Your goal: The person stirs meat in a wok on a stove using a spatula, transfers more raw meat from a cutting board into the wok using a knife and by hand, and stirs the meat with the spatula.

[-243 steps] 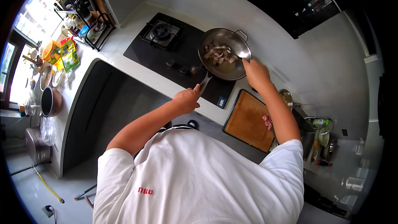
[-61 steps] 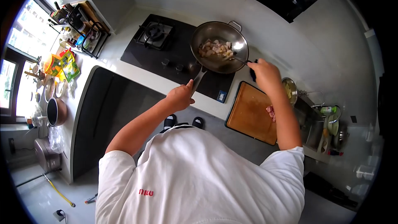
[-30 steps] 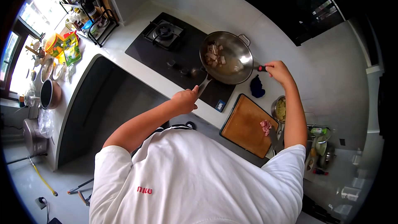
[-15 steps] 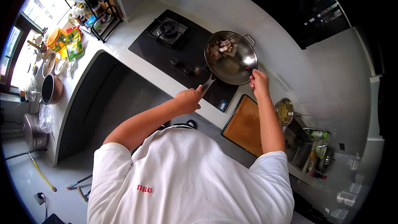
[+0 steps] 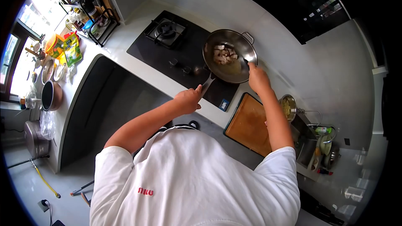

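Head view | Meat pieces [image 5: 225,55]: in pan [image 5: 240,47], left of and slightly beyond right hand [image 5: 259,79], the nearer hand | Pan handle [image 5: 207,84]: slants near-left; left hand [image 5: 187,101], fingers wrapped round it | Right fingers: curled closed, apparently gripping a mostly hidden utensil [image 5: 248,62].

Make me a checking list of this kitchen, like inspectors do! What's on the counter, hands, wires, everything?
Surface: pale counter with black stovetop and brown cutting board.
Job's things: wok over the stovetop, meat pieces inside.
Clutter: packets and clear plastic by the window.
Hands: left hand grips wok handle; right hand closed at wok's rim, grip mostly hidden.
Cables: black cord, low left.
Surroundings: window, yellow hose.
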`<move>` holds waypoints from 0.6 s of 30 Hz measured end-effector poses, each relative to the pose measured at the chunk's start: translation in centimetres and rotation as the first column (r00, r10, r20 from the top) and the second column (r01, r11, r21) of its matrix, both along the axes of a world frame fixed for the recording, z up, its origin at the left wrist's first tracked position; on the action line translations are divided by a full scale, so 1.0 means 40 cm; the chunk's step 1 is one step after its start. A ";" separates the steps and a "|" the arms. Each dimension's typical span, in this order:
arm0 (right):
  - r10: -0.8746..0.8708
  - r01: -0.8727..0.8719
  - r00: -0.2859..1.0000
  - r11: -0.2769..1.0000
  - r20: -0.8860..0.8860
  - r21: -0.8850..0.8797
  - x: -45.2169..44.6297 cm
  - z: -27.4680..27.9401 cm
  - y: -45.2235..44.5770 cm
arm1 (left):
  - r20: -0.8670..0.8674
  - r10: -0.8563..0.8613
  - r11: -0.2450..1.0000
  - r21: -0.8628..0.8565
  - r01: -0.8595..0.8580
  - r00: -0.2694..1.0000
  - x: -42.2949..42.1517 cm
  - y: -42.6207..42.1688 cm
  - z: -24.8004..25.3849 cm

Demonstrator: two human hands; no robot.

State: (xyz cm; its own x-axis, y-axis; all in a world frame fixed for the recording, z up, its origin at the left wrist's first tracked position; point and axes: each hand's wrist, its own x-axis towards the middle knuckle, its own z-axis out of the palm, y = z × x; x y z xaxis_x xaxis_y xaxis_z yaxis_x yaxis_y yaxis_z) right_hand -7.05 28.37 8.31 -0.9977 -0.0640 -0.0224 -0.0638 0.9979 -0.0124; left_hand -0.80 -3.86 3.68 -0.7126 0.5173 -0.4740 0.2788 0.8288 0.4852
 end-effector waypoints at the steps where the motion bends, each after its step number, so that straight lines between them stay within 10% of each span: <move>1: -0.026 0.027 0.997 1.000 0.069 -0.009 0.019 0.032 -0.022 | -0.002 0.001 1.000 0.003 -0.001 1.000 0.001 0.001 -0.003; 12: 0.274 -0.275 0.957 0.961 -0.094 0.003 0.038 0.071 -0.035 | -0.036 -0.015 1.000 -0.004 0.015 0.999 0.004 0.003 -0.011; 18: 0.068 -0.074 0.990 0.996 -0.120 -0.051 0.053 0.062 0.034 | -0.062 -0.009 1.000 0.008 0.010 0.998 0.007 -0.002 -0.021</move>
